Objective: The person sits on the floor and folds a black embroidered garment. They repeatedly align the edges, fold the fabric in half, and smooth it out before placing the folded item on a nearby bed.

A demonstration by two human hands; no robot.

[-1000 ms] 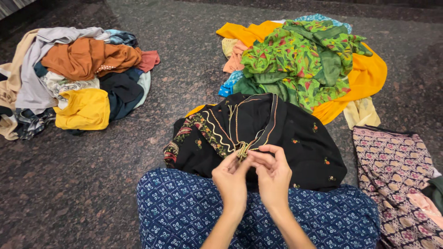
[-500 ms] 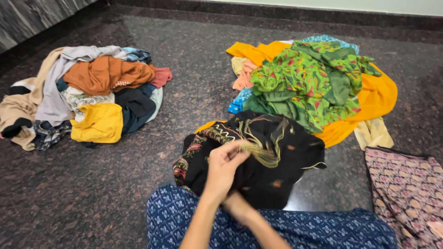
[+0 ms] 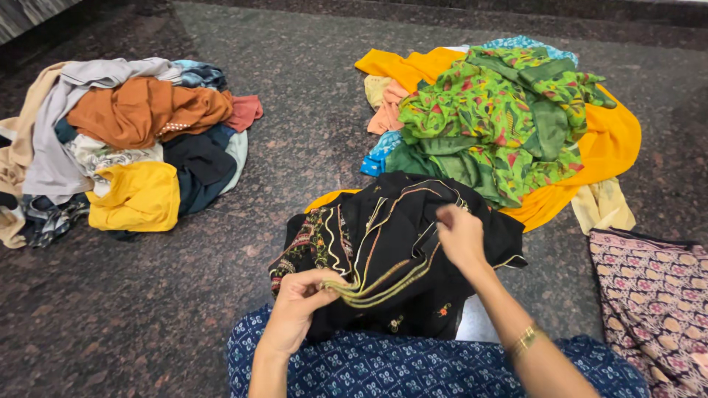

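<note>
Hands at work on a black embroidered garment [image 3: 402,250], seen from the head camera. We sit on a dark speckled stone floor [image 3: 184,295] with legs in blue patterned cloth [image 3: 383,368] along the near edge. The garment lies on the floor just beyond the legs, partly draped over them, roughly midway between the left and right edges.

Our left hand [image 3: 299,306] pinches the gold-trimmed border of the garment, its grip pressed together on the cloth. Our right hand [image 3: 461,236], a gold bangle [image 3: 525,339] at the wrist, closes on a fold higher up; its fingertips are tucked into the fabric, so we judge it a pinch rather than see it plainly.

As to progress, we judge the garment only partly straightened: the trim is drawn taut between the hands, yet most of the cloth is bunched and unfolded. Two heaps lie unsorted: a mixed pile [image 3: 125,147] of orange, yellow, grey and dark clothes toward the far left corner, and a green floral and orange pile [image 3: 516,125] toward the far right, touching the black garment's far edge. A maroon patterned cloth [image 3: 653,295] lies flat at the right edge, cut off by the frame.

Garment type and sleeves are hard to make out.
</note>
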